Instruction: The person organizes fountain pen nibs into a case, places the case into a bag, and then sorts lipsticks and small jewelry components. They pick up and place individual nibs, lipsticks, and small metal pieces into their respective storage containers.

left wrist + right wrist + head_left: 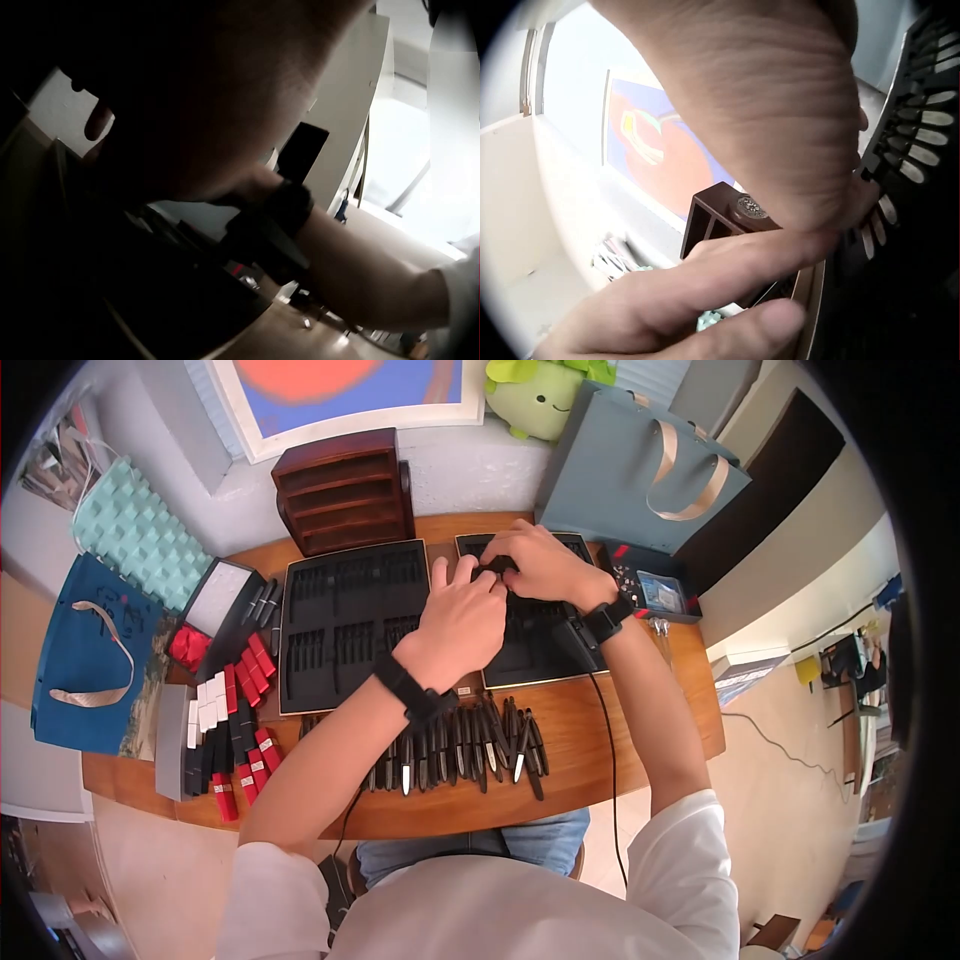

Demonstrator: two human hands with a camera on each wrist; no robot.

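Right now I am working at the wooden table [620, 745], where two black slotted trays lie side by side: the left tray [350, 620] lies uncovered, and the right tray [530, 650] sits mostly under my hands. My left hand [465, 615] and right hand [545, 565] meet over its upper part, fingers curled together around a small dark piece [500, 564] that I take for a pen; I cannot tell exactly which fingers pinch it. I judge this the seating step, pressing the piece into a slot. Next calls for lining it up with the narrow groove and pushing evenly. A row of black pens [460, 745] waits at the near edge, with red tubes [250, 670] well to the left.
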